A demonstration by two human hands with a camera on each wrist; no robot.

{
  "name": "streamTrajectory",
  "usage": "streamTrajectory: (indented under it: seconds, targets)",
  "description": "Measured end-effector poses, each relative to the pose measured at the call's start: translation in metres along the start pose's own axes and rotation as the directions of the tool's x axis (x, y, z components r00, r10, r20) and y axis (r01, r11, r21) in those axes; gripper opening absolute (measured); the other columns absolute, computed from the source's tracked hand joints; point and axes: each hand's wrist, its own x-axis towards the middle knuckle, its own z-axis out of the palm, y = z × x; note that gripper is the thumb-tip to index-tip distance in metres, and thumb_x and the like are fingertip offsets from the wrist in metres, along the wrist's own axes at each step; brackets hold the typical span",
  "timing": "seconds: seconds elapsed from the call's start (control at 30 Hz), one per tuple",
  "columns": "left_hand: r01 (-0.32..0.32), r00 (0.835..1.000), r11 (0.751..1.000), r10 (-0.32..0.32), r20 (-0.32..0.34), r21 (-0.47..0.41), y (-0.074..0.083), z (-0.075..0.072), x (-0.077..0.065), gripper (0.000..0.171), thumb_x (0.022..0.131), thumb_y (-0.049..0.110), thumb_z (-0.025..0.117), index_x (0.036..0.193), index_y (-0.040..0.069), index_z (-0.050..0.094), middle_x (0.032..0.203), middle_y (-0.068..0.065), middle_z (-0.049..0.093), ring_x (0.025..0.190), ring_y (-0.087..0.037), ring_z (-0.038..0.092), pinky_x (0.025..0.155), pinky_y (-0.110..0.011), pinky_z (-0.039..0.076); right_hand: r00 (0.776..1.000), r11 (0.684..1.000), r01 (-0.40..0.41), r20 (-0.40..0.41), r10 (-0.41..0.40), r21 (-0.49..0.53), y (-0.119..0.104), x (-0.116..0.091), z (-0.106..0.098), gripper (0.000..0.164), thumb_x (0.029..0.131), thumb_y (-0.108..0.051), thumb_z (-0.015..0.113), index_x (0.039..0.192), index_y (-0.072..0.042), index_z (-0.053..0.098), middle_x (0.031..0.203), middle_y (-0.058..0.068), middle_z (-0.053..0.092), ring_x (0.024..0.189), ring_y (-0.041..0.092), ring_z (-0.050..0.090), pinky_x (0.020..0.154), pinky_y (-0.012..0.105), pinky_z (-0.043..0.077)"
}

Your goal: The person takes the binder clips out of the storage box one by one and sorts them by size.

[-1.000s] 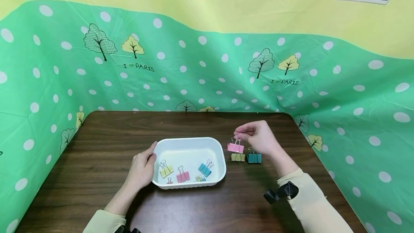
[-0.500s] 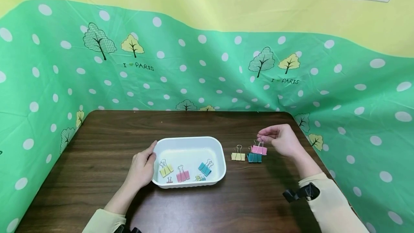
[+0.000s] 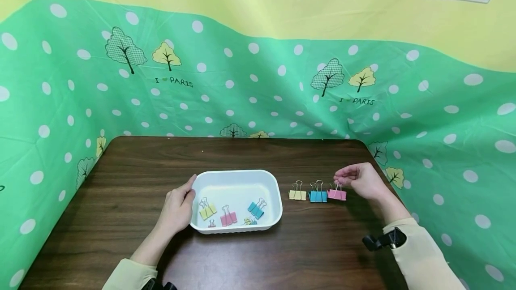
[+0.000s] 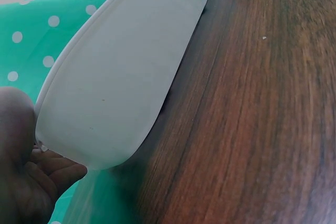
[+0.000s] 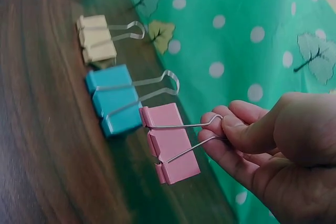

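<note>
My right hand (image 3: pixel 364 181) pinches the wire handles of a pink binder clip (image 5: pixel 170 142) between thumb and fingers. Beside it, in a row on the table, stand a blue binder clip (image 3: pixel 318 196) and a yellow binder clip (image 3: pixel 297 195). At the left end of a white tray (image 3: pixel 238 177), my left hand (image 3: pixel 178 205) grips the rim, the thumb on the near side. Inside the tray lie a yellow clip (image 3: pixel 207 211), a pink clip (image 3: pixel 228 219) and a blue clip (image 3: pixel 255 209), with several small clips (image 3: pixel 250 221) partly hidden by the front wall.
The dark wooden table (image 3: pixel 258 263) carries everything. A green and yellow patterned cloth (image 3: pixel 250 88) hangs behind and at both sides of it. Black straps with cameras (image 3: pixel 384 239) sit on the wrists.
My right hand has carried the pink binder clip rightward, from above the yellow clip, past the blue one, and down to its right side. The left hand and tray have stayed put.
</note>
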Motion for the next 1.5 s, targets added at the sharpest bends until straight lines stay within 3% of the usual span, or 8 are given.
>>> streamTrajectory:
  seconds: [0.37,0.63,0.77,0.93,1.2,1.4,1.5]
  targets:
    - [-0.021,1.0,1.0,0.021,-0.009,-0.002,0.002,-0.001,0.001,0.044,0.103,-0.004,0.053,0.146,-0.01,0.057,0.132,-0.031,0.064,0.122,-0.037,0.063,0.102,-0.06,0.05,0.999,0.999,-0.039,-0.004,0.039,0.033,0.03,0.001,0.006,0.015,0.098,0.012,0.066,0.112,0.016,0.071,0.101,0.024,0.076,0.09,0.033,0.076,0.08,0.043,0.063]
    - [-0.002,1.0,1.0,0.003,0.01,-0.019,0.0,0.0,0.001,0.044,0.103,-0.005,0.053,0.147,-0.009,0.056,0.134,-0.031,0.063,0.124,-0.036,0.061,0.104,-0.058,0.049,0.999,0.999,-0.039,-0.021,0.039,0.004,0.027,0.002,0.009,0.018,0.098,0.005,0.071,0.115,0.011,0.071,0.105,0.021,0.077,0.095,0.033,0.075,0.081,0.037,0.062]
    - [0.003,1.0,1.0,-0.003,0.013,-0.023,-0.001,0.0,0.001,0.045,0.103,-0.005,0.053,0.147,-0.008,0.056,0.133,-0.031,0.063,0.123,-0.036,0.062,0.104,-0.058,0.049,0.999,0.999,-0.035,-0.039,0.034,-0.021,0.014,0.003,0.01,0.023,0.099,-0.006,0.074,0.118,0.007,0.072,0.108,0.018,0.077,0.099,0.036,0.074,0.08,0.034,0.061]
    - [0.004,1.0,1.0,-0.004,0.01,-0.02,0.0,0.0,0.001,0.045,0.103,-0.004,0.053,0.148,-0.007,0.056,0.133,-0.031,0.063,0.124,-0.036,0.061,0.104,-0.058,0.049,0.998,0.998,0.028,-0.046,-0.03,-0.05,-0.01,0.005,0.015,0.025,0.099,-0.011,0.076,0.119,0.004,0.074,0.111,0.017,0.076,0.101,0.037,0.073,0.078,0.029,0.06]
    - [0.005,1.0,1.0,-0.005,0.012,-0.018,0.0,0.0,0.001,0.044,0.104,-0.004,0.053,0.148,-0.007,0.056,0.136,-0.03,0.062,0.127,-0.036,0.059,0.106,-0.057,0.047,0.993,0.993,0.118,0.011,-0.118,0.02,-0.05,0.008,0.037,0.022,0.099,-0.01,0.076,0.117,0.002,0.075,0.11,0.014,0.077,0.099,0.027,0.074,0.08,0.036,0.062]
    - [0.011,1.0,1.0,-0.011,0.01,-0.015,0.0,0.0,0.0,0.045,0.104,-0.004,0.053,0.148,-0.006,0.056,0.136,-0.03,0.062,0.126,-0.036,0.06,0.106,-0.057,0.047,0.978,0.978,0.194,0.057,-0.199,0.08,-0.078,0.012,0.059,0.019,0.097,-0.004,0.076,0.115,0.003,0.075,0.108,0.013,0.078,0.1,0.032,0.075,0.08,0.032,0.061]
    - [0.012,1.0,1.0,-0.012,0.007,-0.014,0.0,0.0,0.0,0.044,0.103,-0.003,0.053,0.148,-0.006,0.057,0.134,-0.03,0.064,0.125,-0.036,0.061,0.105,-0.058,0.048,0.971,0.971,0.213,0.083,-0.223,0.112,-0.091,0.014,0.071,0.018,0.097,-0.004,0.077,0.114,0.003,0.076,0.108,0.012,0.078,0.098,0.03,0.075,0.082,0.038,0.062]
